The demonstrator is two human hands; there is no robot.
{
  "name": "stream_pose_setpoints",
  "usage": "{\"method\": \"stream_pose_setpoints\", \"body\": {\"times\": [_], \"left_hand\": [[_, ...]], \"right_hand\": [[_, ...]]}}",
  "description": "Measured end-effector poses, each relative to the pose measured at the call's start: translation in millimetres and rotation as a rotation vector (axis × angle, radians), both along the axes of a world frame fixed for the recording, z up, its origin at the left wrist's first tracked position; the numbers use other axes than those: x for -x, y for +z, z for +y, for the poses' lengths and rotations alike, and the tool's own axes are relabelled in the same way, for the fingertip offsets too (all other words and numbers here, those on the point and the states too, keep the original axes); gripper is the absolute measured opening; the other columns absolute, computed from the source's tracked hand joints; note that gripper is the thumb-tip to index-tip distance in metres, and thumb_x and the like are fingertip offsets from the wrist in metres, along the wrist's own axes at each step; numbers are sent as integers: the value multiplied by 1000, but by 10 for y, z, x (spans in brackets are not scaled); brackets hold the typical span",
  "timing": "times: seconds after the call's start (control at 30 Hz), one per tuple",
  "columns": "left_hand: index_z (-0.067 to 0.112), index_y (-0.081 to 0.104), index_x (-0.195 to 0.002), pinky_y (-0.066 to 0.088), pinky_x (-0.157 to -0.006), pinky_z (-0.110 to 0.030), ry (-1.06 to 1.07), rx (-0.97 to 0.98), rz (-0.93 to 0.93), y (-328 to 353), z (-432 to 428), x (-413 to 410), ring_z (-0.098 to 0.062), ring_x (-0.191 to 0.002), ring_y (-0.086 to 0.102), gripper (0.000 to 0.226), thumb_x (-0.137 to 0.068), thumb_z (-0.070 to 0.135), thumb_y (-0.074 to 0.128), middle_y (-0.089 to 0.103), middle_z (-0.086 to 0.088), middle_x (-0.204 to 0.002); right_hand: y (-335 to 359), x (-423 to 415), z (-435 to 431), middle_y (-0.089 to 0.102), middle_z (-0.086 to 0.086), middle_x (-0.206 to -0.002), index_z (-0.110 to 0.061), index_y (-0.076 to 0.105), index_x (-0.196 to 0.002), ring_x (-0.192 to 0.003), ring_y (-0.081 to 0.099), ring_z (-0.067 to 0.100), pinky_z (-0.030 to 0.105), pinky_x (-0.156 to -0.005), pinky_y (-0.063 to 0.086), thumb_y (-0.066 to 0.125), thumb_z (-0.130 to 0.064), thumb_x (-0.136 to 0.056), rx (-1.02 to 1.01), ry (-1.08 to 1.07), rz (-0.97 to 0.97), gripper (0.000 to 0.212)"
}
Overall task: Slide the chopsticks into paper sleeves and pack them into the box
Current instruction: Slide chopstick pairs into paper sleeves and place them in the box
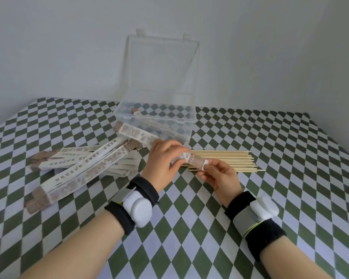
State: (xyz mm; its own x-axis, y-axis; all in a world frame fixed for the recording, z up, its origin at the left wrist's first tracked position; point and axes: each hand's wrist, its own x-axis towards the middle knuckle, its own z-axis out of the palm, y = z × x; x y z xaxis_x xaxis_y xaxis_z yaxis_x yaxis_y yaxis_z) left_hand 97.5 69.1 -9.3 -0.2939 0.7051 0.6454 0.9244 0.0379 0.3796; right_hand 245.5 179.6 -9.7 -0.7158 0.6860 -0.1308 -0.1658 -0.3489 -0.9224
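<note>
Between the left hand [165,159] and right hand [220,178], both pinching one paper sleeve [193,159]; the chopsticks [230,160] lie just beyond, running left-right, nearest the right hand.

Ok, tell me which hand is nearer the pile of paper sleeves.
Left. The left hand is just right of the sleeve pile; the right hand sits farther right, by the bare chopsticks.

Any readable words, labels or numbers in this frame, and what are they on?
Paper sleeves in the pile: rows of dark printed characters, too blurred to read.
Held sleeve, pinched by left hand and right hand: brown pattern only, nothing legible.
Clear plastic box, wrist devices: no text visible.
</note>
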Motion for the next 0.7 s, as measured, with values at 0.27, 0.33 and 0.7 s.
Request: {"method": "stream_pose_setpoints", "body": {"times": [0.27, 0.33, 0.7], "left_hand": [[14, 50, -121, 46, -86, -26, -42, -168, -1604, -65, 40, -362, -14, -103, 59, 35, -101, 35, 32, 62, -6, -112], [11, 44, -128, 44, -95, -32, -172, -355, -1735, -41, 80, -370, -17, -113, 56, 33, -102, 26, 31, 61, -9, -117], [13, 47, -91, 47, -82, -33, -380, -535, -1989, -84, 183, -362, -21, -91, 57, 7, -94, 14, 41, 51, -3, -82]], "right_hand": [[-16, 26, -12, 70, 11, -72, -3, 59, -85, -58, 66, 16, 20, -58, 56, 51, 8, -87, -44, 21, -52, 13], [-15, 49, -50, 70, 10, -71, -5, 59, -86, -57, 66, 15, 20, -56, 55, 54, 5, -87, -152, 56, -146, 12], [-124, 48, -100, 69, 5, -74, -14, 60, -84, -59, 66, 11, 21, -59, 54, 58, -2, -87, -521, 139, -378, 12]]}}
